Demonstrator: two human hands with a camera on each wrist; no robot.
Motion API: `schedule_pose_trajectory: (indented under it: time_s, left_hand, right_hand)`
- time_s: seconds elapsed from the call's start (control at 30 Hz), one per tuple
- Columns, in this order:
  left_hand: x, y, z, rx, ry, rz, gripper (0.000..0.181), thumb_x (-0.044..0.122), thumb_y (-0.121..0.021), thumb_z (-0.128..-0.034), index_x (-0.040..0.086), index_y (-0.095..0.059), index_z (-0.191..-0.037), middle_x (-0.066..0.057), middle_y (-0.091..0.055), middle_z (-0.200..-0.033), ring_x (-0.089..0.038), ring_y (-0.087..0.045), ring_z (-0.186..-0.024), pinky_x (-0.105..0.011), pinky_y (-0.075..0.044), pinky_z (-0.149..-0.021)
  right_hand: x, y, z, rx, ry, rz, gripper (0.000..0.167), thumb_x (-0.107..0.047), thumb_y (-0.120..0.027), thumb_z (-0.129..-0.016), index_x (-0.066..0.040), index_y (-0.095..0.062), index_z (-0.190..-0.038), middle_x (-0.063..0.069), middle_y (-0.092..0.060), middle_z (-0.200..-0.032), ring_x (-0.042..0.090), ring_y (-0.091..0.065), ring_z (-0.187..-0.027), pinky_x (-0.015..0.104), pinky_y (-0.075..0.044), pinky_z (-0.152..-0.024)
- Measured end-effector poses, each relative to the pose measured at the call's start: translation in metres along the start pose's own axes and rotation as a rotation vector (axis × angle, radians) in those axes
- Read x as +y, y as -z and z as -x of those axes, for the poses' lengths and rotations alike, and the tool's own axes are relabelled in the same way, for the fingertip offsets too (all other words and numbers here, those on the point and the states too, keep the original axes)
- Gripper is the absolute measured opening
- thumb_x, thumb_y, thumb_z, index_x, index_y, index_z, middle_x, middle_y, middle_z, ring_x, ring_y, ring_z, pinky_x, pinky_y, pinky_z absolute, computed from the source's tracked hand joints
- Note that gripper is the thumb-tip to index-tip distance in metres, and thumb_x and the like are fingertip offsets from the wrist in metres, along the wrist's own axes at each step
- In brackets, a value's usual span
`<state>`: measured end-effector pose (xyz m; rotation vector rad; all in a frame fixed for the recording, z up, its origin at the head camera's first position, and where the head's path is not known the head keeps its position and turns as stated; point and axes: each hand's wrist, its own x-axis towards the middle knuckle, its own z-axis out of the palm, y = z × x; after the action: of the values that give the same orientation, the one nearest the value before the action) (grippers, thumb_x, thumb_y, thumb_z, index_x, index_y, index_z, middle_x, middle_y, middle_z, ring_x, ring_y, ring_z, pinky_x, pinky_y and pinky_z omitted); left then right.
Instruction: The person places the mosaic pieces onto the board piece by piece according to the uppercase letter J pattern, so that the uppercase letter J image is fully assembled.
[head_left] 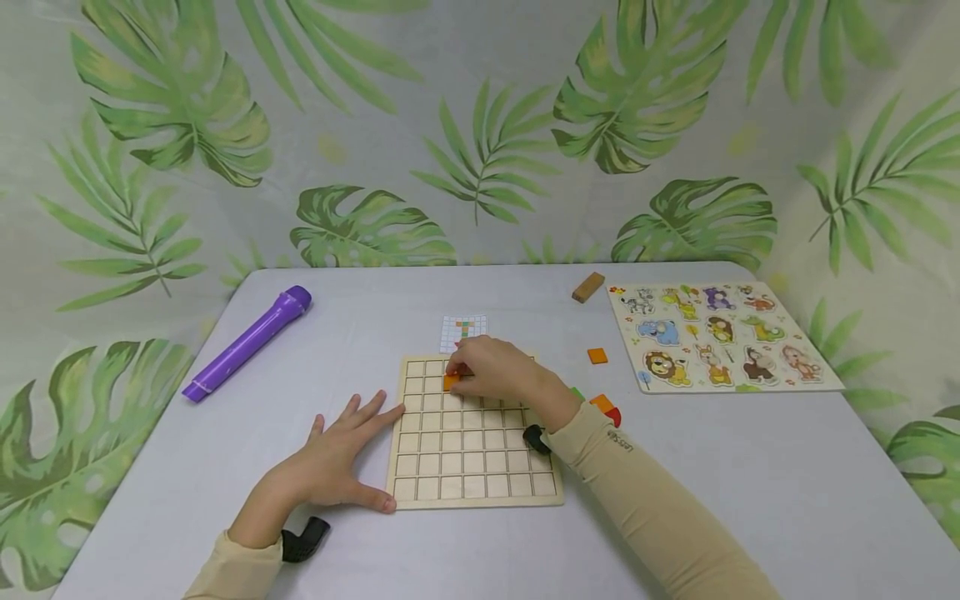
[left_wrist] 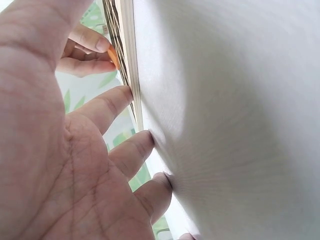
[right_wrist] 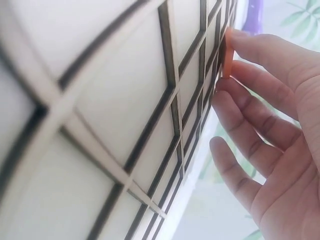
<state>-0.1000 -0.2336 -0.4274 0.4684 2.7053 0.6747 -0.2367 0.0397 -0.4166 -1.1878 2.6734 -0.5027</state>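
Even light fills the head view; the board (right_wrist: 107, 127) blurs nearest the right wrist camera.

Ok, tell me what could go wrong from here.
The right hand pinches the orange tile at the gridded board, so it might land crooked or a square off. The right sleeve appears close to the loose tiles and could sweep them aside. That hand also covers part of the pattern card, so the pattern might be misread.
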Motion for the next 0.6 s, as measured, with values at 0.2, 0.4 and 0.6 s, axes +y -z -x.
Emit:
schedule_pose_trajectory:
  time_s: [0.2, 0.4, 0.6]
  left_hand:
    - [0.000, 0.000, 0.000, 0.000, 0.002, -0.003, 0.128, 0.064, -0.096, -0.0648, 0.027, -0.033, -0.170, -0.013, -0.017, -0.181, -0.054, -0.008, -0.165, -0.093, -0.001, -0.115]
    - [0.000, -0.001, -0.001, 0.002, 0.001, -0.009, 0.128, 0.065, -0.096, -0.0644, 0.027, -0.033, -0.170, -0.013, -0.017, -0.181, -0.054, -0.008, -0.165, -0.093, -0.002, -0.115]
    - [0.000, -0.001, 0.000, 0.002, 0.002, 0.003, 0.128, 0.064, -0.096, -0.0646, 0.027, -0.033, -0.170, -0.014, -0.017, -0.181, -0.054, -0.007, -0.165, -0.092, -0.001, -0.115]
  right_hand:
    - [-0.001, 0.001, 0.001, 0.000, -0.003, 0.001, 0.022, -0.025, -0.079, -0.100, -0.009, -0.082, -0.115, 0.004, -0.074, -0.109, 0.016, -0.070, -0.099, 0.029, -0.060, -0.082]
    - [0.002, 0.006, 0.004, -0.006, -0.026, 0.002, 0.024, -0.025, -0.078, -0.100, -0.010, -0.080, -0.119, 0.004, -0.075, -0.111, 0.014, -0.067, -0.095, 0.031, -0.060, -0.084]
    - [0.009, 0.015, 0.012, -0.017, -0.081, -0.033, 0.024, -0.024, -0.077, -0.101, -0.010, -0.079, -0.121, 0.004, -0.074, -0.114, 0.017, -0.067, -0.101, 0.034, -0.060, -0.089]
